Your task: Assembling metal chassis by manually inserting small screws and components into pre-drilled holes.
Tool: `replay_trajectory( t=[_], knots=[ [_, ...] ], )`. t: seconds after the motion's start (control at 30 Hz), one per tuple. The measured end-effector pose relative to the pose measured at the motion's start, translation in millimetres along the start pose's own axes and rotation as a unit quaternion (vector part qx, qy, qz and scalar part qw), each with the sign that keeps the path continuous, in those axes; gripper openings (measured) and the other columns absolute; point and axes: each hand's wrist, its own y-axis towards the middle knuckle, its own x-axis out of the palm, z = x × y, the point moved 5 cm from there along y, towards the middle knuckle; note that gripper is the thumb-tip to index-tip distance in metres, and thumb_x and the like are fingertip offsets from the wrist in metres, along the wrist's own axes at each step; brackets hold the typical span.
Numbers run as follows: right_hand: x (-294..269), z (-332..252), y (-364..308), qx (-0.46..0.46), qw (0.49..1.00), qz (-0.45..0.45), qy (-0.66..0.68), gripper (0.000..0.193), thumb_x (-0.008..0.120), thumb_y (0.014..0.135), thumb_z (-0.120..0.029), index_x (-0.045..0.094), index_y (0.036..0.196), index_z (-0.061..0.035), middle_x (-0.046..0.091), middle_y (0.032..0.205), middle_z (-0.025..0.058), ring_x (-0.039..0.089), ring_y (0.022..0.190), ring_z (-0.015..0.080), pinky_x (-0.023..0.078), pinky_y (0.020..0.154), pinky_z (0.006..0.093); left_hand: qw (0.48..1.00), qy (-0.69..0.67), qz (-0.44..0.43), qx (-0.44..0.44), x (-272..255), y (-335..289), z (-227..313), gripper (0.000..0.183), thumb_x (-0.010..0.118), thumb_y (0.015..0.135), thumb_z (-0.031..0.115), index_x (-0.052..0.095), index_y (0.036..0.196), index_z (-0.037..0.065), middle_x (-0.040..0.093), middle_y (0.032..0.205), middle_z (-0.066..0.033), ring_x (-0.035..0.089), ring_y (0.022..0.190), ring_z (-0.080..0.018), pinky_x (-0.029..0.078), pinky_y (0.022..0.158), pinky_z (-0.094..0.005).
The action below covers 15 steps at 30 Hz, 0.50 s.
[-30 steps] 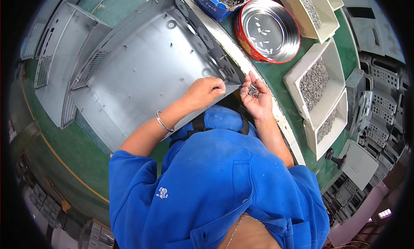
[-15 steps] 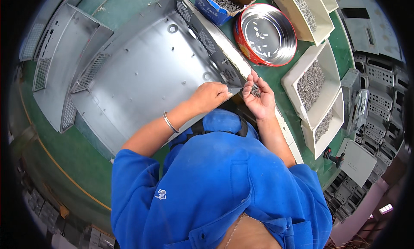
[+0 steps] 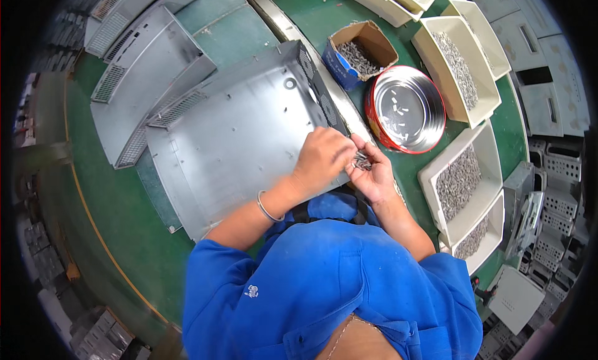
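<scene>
We find both hands at the centre of the frame, together above the near right corner of the grey metal chassis. The right hand is turned palm up, fingers curled, grasping a cluster of small metal pieces. The left hand, a bracelet on its wrist, has its fingers bunched at those pieces; its fingertips are hidden, and we cannot tell whether they pinch one.

The chassis lies left of centre, open side up, its dark perforated wall toward the upper centre. We record a second metal housing at the upper left. On the green desk, right of centre, stand a blue carton of metal pieces, a red round tin holding pale pieces, and, further right, a cream bin filled with grey pieces.
</scene>
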Motion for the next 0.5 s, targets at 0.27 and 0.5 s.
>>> replay_trajectory(
  t=[0.27,0.5],
  knots=[
    [14.4,10.8,16.6,0.107,0.987,0.001,-0.121,0.034,0.041,0.087,-0.018,0.047,0.115,0.0022,0.053,0.111,0.0136,0.053,0.101,0.0235,0.043,0.087,0.0349,0.97,0.242,0.035,-0.01,17.9,-8.7,8.5,0.009,0.059,0.062,0.016,0.058,0.069,0.01,0.054,0.09,-0.0012,0.048,0.089,-0.0203,0.035,0.073,-0.0369],
    [21.7,6.5,38.4,0.155,0.973,-0.063,-0.159,0.032,0.042,0.086,-0.015,0.048,0.113,0.0024,0.055,0.108,0.0129,0.054,0.099,0.022,0.045,0.086,0.0346,0.97,0.231,0.06,-0.037,13.0,-4.9,-4.0,0.014,0.061,0.064,0.014,0.054,0.073,0.008,0.051,0.092,-0.0029,0.049,0.088,-0.0221,0.039,0.073,-0.035]
  ],
)
